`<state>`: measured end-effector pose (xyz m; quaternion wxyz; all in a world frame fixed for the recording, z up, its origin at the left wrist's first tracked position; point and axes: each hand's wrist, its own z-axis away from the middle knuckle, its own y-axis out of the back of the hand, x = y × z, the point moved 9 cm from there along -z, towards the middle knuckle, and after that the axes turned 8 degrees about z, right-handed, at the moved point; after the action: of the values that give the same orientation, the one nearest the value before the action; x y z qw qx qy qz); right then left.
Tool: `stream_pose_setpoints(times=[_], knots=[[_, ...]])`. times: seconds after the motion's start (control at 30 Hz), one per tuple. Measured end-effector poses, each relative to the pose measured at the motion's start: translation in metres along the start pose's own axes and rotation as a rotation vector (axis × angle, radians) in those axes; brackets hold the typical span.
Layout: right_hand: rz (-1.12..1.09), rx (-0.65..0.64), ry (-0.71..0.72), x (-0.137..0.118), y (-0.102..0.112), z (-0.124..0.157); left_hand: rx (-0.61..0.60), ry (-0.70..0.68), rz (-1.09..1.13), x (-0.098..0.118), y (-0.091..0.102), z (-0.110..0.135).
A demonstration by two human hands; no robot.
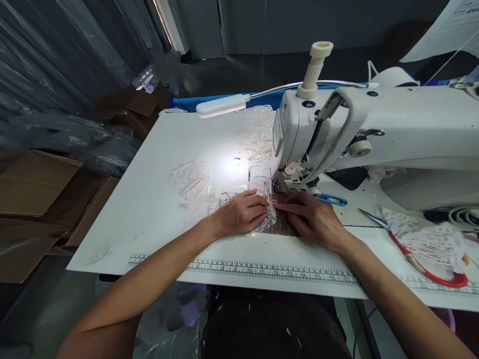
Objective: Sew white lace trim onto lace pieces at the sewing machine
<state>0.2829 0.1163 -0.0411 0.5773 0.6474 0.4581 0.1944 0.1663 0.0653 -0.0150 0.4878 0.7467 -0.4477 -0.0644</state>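
White lace trim (267, 218) with small red marks lies on the sewing machine bed, its far end close to the needle area. My left hand (243, 213) is on the left of this lace, fingers together and bent over it, gripping it against the bed. From the other side my right hand (314, 214) reaches in, its index finger stretched out to the lace edge and the other fingers apart on the brown plate (279, 227). The white sewing machine (295, 129) stands just beyond both hands. Its needle and presser foot are too small to make out clearly.
More lace (256, 134) runs behind the needle area, and a lace bundle (190, 178) lies to the left. Red-handled scissors (422, 267) rest at the right beside gathered lace (430, 239). A blue thread snipper (332, 200) lies near my right hand. A lamp (222, 106) hangs over the table.
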Motion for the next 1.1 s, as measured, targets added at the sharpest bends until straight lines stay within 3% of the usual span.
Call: stream_pose_setpoints(times=[0.33, 0.67, 1.1], knots=[[0.151, 0.028, 0.150, -0.028, 0.006, 0.002, 0.004, 0.023, -0.082, -0.002, 0.005, -0.002], [0.113, 0.040, 0.205, -0.032, 0.003, 0.003, -0.190, 0.035, -0.297, -0.005, -0.006, -0.002], [0.121, 0.026, 0.188, -0.033, 0.004, 0.002, -0.239, 0.114, -0.294, -0.004, -0.008, -0.001]])
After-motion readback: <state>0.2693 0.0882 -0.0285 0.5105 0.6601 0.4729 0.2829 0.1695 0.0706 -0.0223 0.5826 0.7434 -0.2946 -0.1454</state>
